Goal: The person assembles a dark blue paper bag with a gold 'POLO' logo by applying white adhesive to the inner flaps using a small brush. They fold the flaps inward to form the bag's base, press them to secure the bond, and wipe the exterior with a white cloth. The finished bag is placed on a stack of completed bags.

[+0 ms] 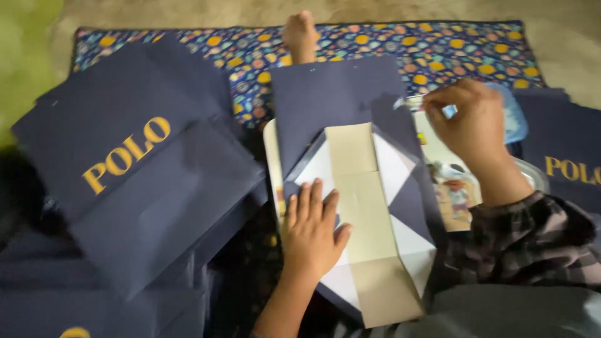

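Left hand (311,233) fingers flat, released, pressing navy paper bag (350,188), right hand (466,122) fingers pinching blue tool (510,116) beside it

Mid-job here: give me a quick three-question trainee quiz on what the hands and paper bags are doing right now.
1. True or false: the left hand lies flat, palm down, on the folded bottom of the navy paper bag.
2. What is the right hand nearest to? A) a pale blue item at the bag's upper right corner B) the stack of navy bags C) the bare foot
3. Fill in: the beige strip runs down the ______ of the bag's folded bottom.

Key: 1 true; 2 A; 3 middle.
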